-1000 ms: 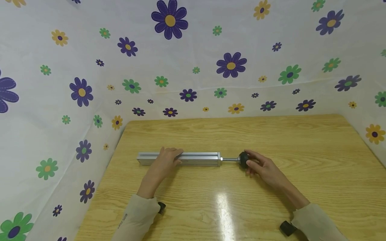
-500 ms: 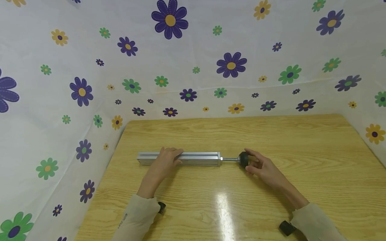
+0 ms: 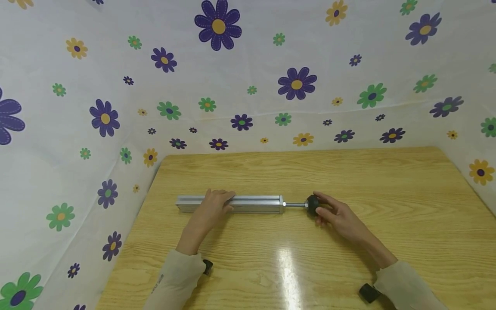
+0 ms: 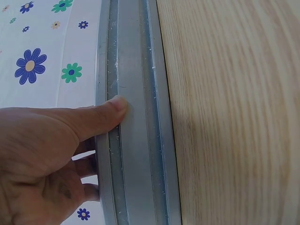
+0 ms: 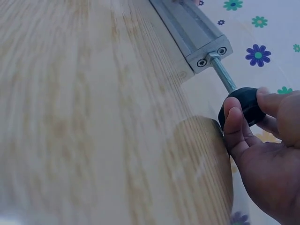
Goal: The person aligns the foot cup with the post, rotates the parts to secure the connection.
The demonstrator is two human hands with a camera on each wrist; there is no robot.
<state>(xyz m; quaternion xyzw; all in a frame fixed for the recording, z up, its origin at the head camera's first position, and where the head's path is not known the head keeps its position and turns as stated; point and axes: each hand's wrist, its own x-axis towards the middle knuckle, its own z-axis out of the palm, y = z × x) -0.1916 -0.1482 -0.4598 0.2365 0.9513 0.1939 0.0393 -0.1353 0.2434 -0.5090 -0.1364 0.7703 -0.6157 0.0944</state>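
Note:
A silver aluminium profile lies lengthwise across the table. From its right end sticks a threaded rod with a nut at the profile's end plate, and a round black levelling foot sits on the rod's outer end. My left hand grips the profile left of its middle; the left wrist view has the thumb on the grooved side, the other fingers partly hidden behind. With thumb and fingers my right hand holds the foot's rim. In the right wrist view, two screw heads show on the end plate.
The wood-grain table extends on all sides of the profile. White flower-printed cloth hangs behind it and along the left and right. Black wrist devices sit at both sleeves.
Half a second ago my right fingers were spread wider at the foot's outer edge; now they have closed round its rim again. My left hand and the profile have stayed put.

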